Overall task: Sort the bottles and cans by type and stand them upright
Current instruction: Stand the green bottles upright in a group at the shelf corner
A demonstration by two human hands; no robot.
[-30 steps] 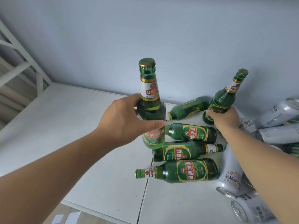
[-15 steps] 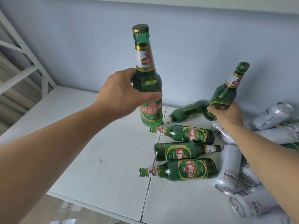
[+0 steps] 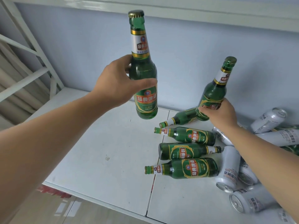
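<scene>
Soft, even light fills the frame, bright and diffuse. The white surface [image 3: 100, 143] looks pale, with only faint shadows under what lies on it. Small highlights glint on the raised bottle [image 3: 143, 73] and the tilted bottle [image 3: 213, 92]. Wide-angle distortion bows the ledge [image 3: 194, 12] along the top and swells the forearm [image 3: 48, 143] at lower left. The cans [image 3: 247, 201] at lower right look slightly soft.

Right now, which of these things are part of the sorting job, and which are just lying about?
Part of the job: raised bottle gripped by the left hand; tilted bottle gripped by the right hand; lying bottles; white cans lying at the right.
Just there: white table; white frame at the left; blue wall.
</scene>
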